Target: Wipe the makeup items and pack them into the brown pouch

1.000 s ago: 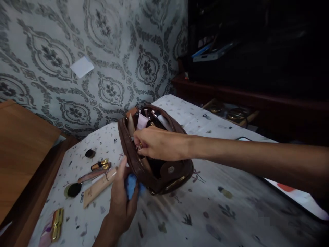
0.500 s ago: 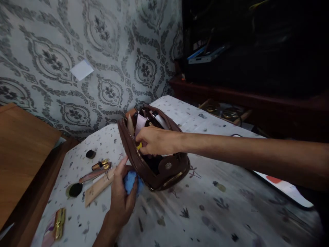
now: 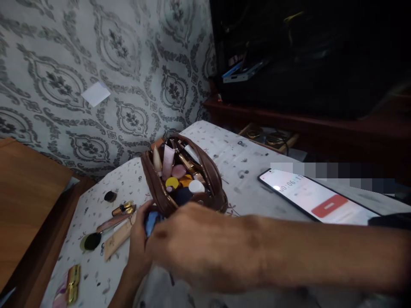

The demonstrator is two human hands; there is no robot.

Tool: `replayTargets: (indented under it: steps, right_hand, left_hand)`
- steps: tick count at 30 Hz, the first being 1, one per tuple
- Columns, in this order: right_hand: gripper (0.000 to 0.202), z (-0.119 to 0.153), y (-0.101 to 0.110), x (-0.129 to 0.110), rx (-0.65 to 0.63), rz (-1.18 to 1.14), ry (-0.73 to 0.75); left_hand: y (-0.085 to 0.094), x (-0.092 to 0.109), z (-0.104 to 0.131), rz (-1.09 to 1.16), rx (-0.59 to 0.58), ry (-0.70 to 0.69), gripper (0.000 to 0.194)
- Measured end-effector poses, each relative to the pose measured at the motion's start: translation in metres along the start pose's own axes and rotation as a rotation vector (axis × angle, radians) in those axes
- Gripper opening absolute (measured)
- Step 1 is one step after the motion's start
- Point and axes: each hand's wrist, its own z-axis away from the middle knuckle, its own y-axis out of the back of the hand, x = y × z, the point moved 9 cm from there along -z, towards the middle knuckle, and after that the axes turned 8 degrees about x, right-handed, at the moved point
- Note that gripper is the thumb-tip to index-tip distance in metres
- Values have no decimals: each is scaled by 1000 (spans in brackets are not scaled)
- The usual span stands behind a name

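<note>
A brown zippered makeup bag point(image 3: 150, 175) lies open on the patterned cloth. Inside it are a pink tube point(image 3: 168, 161), a yellow round lid point(image 3: 172, 184), a white round lid point(image 3: 196, 187) and several other cosmetics. My left hand point(image 3: 138, 246), beside the bag's near left side, is closed around a crumpled blue cloth point(image 3: 151, 222). My right hand point(image 3: 195, 246) is in front of the bag, its curled fingers meeting my left hand by the cloth. It is blurred, and its fingertips are hidden, so what they grip cannot be seen.
To the left lie a beige tube point(image 3: 117, 240), a makeup brush point(image 3: 92, 241), a small dark jar point(image 3: 110, 196) and a gold-coloured tube point(image 3: 73, 284). A phone point(image 3: 308, 196) with a lit timer lies at right. Behind stand a patterned wall point(image 3: 128, 77) and an open drawer point(image 3: 268, 139).
My right hand has come out of the bag, towards me and down to my left hand. The bag's contents and the phone's screen have come into sight. The view has shifted slightly.
</note>
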Motion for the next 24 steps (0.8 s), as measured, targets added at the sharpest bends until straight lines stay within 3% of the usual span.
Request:
replayTargets:
  steps: [3,5,9,16,21,24]
  right_hand:
    - [14,5,-43,-18,-119,81,103]
    - [13,7,-62,-24,-121,71,131]
    - [11,9,-77,-29,-72,46,149]
    - [11,1,-93,-34,-143,118,81]
    - [15,-8,-117,-23,-139,62,-10]
    - [15,-13,-131,-5,-56,-24,-136]
  left_hand:
    - [-12,0,-4,118,-24,116,41]
    - [-16,-1,-5,160,-34,157,40]
    - [-15,-9,-5,168,-12,194,42]
    - [-19,-18,-2,182,-54,212,42]
    - [-15,-32,25,-23,-171,153,41]
    - [-10,-37,47,-153,-265,47,37]
